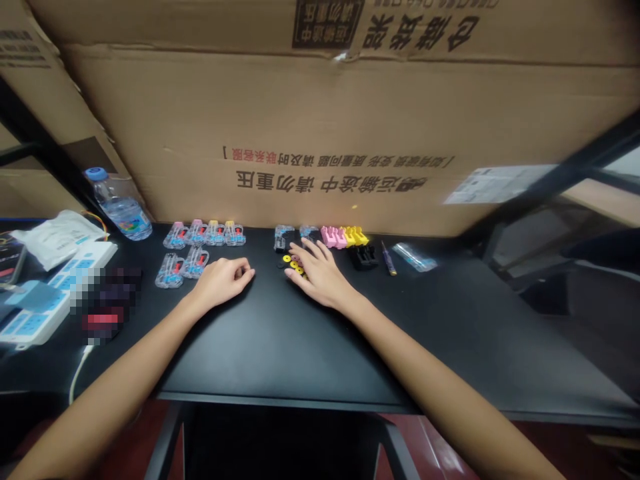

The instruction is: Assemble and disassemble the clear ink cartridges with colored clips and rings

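Yellow rings; spread fingers seemingly atop

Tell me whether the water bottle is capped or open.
Capped: the water bottle has its blue cap sitting on the neck. How tightly it's screwed, I can't tell.

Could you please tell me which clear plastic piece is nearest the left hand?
The front row's right-hand piece, beside the left hand; the front-left piece and rear four pieces lie farther off.

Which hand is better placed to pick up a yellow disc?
Probably the right hand: it is beside the yellow discs. The left hand is farther off, nearest the clear pieces.
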{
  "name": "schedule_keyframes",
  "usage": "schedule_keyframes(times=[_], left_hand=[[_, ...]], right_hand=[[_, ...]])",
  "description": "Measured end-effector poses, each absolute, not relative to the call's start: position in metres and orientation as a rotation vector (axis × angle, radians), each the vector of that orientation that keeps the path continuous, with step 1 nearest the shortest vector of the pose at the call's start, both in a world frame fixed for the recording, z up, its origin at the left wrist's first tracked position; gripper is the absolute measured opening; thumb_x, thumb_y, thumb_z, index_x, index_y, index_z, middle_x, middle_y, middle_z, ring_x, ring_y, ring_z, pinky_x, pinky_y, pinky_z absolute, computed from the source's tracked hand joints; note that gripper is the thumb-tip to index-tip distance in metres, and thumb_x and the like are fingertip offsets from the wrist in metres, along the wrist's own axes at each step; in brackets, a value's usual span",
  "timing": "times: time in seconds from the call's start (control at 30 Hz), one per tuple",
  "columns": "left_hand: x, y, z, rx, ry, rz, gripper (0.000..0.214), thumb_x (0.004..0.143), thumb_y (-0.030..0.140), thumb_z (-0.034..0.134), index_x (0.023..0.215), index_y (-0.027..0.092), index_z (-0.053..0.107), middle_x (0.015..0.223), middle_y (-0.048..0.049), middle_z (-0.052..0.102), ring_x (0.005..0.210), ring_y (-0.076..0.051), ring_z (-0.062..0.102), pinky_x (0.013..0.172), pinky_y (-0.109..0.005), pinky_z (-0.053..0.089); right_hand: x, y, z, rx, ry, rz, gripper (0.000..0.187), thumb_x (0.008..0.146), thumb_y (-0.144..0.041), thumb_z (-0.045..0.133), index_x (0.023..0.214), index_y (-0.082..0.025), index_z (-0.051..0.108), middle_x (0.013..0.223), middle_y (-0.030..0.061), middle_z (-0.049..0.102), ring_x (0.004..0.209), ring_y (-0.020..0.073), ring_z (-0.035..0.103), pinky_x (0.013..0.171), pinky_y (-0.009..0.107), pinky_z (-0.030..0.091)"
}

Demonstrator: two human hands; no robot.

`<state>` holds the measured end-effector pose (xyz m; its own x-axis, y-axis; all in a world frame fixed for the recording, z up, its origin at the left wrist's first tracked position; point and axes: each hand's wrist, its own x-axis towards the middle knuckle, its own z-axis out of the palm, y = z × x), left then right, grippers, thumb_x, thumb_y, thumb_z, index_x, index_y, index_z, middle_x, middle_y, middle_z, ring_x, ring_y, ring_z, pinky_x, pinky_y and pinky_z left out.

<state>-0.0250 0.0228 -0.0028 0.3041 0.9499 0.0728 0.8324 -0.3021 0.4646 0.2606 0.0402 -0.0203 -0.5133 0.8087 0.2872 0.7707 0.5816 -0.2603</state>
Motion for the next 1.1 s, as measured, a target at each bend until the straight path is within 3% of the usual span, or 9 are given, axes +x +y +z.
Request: schedule_keyframes(times=[0.33, 0.47, 0.57, 0.67, 0.8, 1.1], left_hand=[[-0.028, 0.020, 0.001, 2.431, 1.455, 0.381, 0.027, 0.105, 0.041, 0.055, 0.096, 0.025, 0.075, 0.077, -0.0006, 0.076, 0.072, -0.020, 0.070, 0.063, -0.028, 0.033], [-0.037, 0.023, 0.007, 2.596, 1.598, 0.438, 0.033, 0.107, 0.041, 0.050, 0.096, 0.024, 0.076, 0.069, -0.0029, 0.073, 0.069, -0.023, 0.069, 0.064, -0.030, 0.035], [-0.048, 0.030, 0.010, 2.542, 1.826, 0.528, 0.037, 0.105, 0.045, 0.049, 0.092, 0.023, 0.075, 0.063, -0.0032, 0.069, 0.064, -0.023, 0.067, 0.064, -0.032, 0.036], [-0.057, 0.038, 0.007, 2.280, 1.896, 0.646, 0.032, 0.100, 0.046, 0.055, 0.087, 0.022, 0.073, 0.065, -0.0017, 0.070, 0.064, -0.022, 0.067, 0.067, -0.032, 0.040], [-0.058, 0.043, 0.003, 2.011, 1.738, 0.701, 0.031, 0.095, 0.050, 0.060, 0.086, 0.023, 0.073, 0.069, 0.0006, 0.073, 0.068, -0.021, 0.069, 0.076, -0.033, 0.047], [-0.022, 0.025, 0.006, 2.085, 1.388, 0.863, 0.028, 0.097, 0.046, 0.062, 0.086, 0.023, 0.074, 0.082, 0.0006, 0.078, 0.077, -0.019, 0.067, 0.088, -0.037, 0.048]], right_hand=[[0.278, 0.046, -0.021, -1.290, -2.381, 0.151, 0.058, 0.111, -0.054, 0.042, 0.150, -0.015, 0.062, 0.159, 0.0180, 0.062, 0.159, 0.0390, 0.044, 0.131, 0.066, 0.028], [0.285, 0.046, -0.013, -1.251, -2.319, 0.091, 0.053, 0.110, -0.050, 0.046, 0.148, -0.016, 0.064, 0.159, 0.0173, 0.062, 0.155, 0.0368, 0.049, 0.130, 0.061, 0.034], [0.305, 0.049, 0.001, -1.309, -2.180, -0.018, 0.048, 0.108, -0.044, 0.051, 0.140, -0.014, 0.069, 0.143, 0.0190, 0.073, 0.140, 0.0374, 0.062, 0.121, 0.056, 0.045], [0.341, 0.057, 0.011, -1.473, -2.026, -0.120, 0.040, 0.105, -0.035, 0.049, 0.124, -0.015, 0.078, 0.117, 0.0191, 0.082, 0.108, 0.0365, 0.073, 0.100, 0.052, 0.055], [0.383, 0.070, 0.007, -1.675, -1.944, -0.229, 0.033, 0.096, -0.028, 0.052, 0.104, -0.017, 0.082, 0.099, 0.0170, 0.084, 0.089, 0.0350, 0.072, 0.086, 0.047, 0.054], [0.375, 0.069, 0.004, -1.893, -2.020, -0.086, 0.030, 0.091, -0.042, 0.065, 0.075, -0.021, 0.079, 0.074, 0.0115, 0.079, 0.070, 0.0283, 0.070, 0.067, 0.036, 0.044]])
